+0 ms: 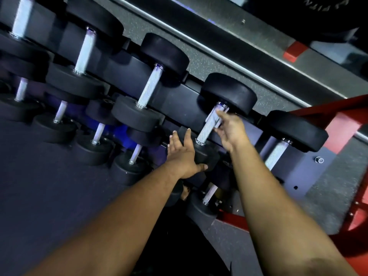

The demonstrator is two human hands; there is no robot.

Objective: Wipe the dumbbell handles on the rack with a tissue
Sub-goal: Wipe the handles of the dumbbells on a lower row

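Black dumbbells with silver knurled handles lie in rows on a dark rack [179, 96]. My right hand [231, 128] pinches a white tissue [216, 117] against the upper end of one silver handle [207, 128], close to that dumbbell's far black head [229, 92]. My left hand [183, 154] rests with straight fingers on the near black head [207, 156] of the same dumbbell, thumb along its front edge. Another dumbbell handle [150, 86] lies to the left, and one more handle [276, 154] to the right.
A lower row of smaller dumbbells [135, 154] runs under the top row. A red metal frame [338, 124] stands at the right. Grey speckled floor [229, 62] lies beyond the rack, and a dark mat [49, 186] at the left.
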